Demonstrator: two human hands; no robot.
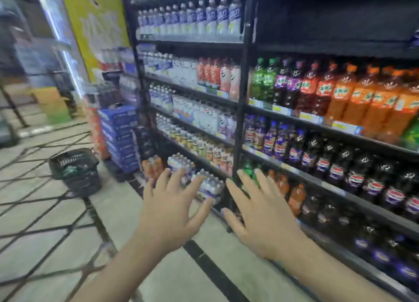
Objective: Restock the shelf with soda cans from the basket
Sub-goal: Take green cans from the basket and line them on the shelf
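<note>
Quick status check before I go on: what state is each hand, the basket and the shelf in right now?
left hand: open, fingers spread, holding nothing
right hand: open, fingers spread, holding nothing
basket: upright on the floor, apart from both hands; contents too blurred to tell
shelf: stocked with upright bottles

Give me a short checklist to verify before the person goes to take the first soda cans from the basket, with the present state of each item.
1. Left hand free: ok, fingers spread, holding nothing.
2. Right hand free: ok, fingers spread, holding nothing.
3. Basket located: ok, it stands on the floor to the left, apart from both hands.
4. Cans in the basket: cannot tell, the contents are blurred.
5. Way to the basket: ok, only bare floor tiles show between hands and basket.
6. Free place for cans on the shelf: cannot tell, the visible rows hold bottles and no can row shows.
</note>
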